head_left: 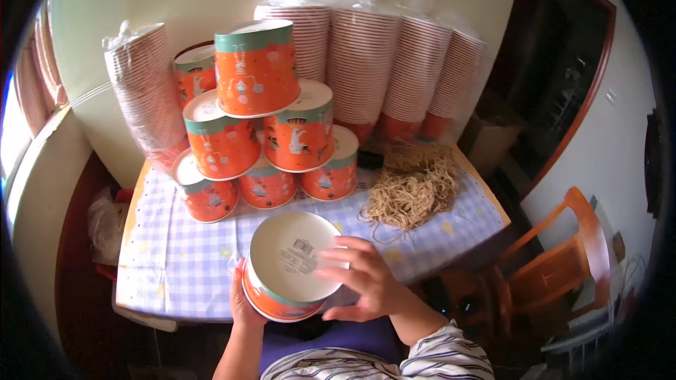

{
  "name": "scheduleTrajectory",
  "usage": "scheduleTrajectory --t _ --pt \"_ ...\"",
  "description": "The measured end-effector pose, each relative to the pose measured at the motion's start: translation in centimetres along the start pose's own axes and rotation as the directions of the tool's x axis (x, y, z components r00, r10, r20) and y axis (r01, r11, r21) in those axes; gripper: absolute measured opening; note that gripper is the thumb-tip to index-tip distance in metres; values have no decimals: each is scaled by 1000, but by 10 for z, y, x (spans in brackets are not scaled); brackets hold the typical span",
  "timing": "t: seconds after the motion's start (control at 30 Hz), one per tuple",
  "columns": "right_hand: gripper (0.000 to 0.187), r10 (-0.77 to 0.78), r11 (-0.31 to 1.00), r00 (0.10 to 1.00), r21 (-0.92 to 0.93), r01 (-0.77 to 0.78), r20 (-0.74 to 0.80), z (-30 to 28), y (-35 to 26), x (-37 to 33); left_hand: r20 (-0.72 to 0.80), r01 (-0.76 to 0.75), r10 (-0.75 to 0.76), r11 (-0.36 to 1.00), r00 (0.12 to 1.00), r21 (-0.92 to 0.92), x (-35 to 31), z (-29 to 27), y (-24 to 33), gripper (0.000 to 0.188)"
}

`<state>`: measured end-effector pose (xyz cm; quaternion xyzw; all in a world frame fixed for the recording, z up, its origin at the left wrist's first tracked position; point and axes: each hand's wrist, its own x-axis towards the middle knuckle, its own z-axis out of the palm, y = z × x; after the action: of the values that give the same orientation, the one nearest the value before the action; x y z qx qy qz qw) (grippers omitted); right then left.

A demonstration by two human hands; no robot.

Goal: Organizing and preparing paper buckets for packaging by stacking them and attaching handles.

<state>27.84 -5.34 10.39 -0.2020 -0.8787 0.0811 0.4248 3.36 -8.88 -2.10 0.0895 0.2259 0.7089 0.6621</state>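
A paper bowl (274,253) is tipped in front of me at the table's near edge, its white printed underside facing up toward me. Orange and green sides show at its lower edge. My left hand (245,299) grips it from the left side. On the right, my right hand (362,278) has its fingers spread, the fingertips over the edge of the underside; whether they touch it I cannot tell. Just beyond, several similar bowls stand upside down in a stepped pile, with one bowl (255,74) on top.
Tall stacks of nested bowls in clear plastic (362,63) line the wall, with another wrapped stack (144,84) at left. A heap of tan paper shreds (415,186) lies right on the checked tablecloth (169,253). A wooden chair (563,260) stands at the right.
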Motion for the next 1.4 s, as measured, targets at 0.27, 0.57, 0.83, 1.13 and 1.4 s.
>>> scheduleTrajectory --t 0.27,0.57,0.83,1.13,1.4 --pt "49 80 992 989 -83 -91 -123 -29 -12 18 151 48 -47 999 987 -3 24 57 -31 50" --pt "32 468 677 852 -525 -516 -234 -138 -16 20 185 584 -587 808 788 81 39 150 -147 48" --pt "31 645 206 640 -711 -672 -417 -161 51 -34 75 694 -778 595 624 405 40 173 -231 63" --pt "29 425 130 733 -766 -630 -531 -171 168 -114 300 26 -660 436 689 900 62 111 -176 50" --pt "29 361 301 822 -780 -549 -440 -204 209 -130 374 -266 -247 380 894 886 91 52 -65 24"
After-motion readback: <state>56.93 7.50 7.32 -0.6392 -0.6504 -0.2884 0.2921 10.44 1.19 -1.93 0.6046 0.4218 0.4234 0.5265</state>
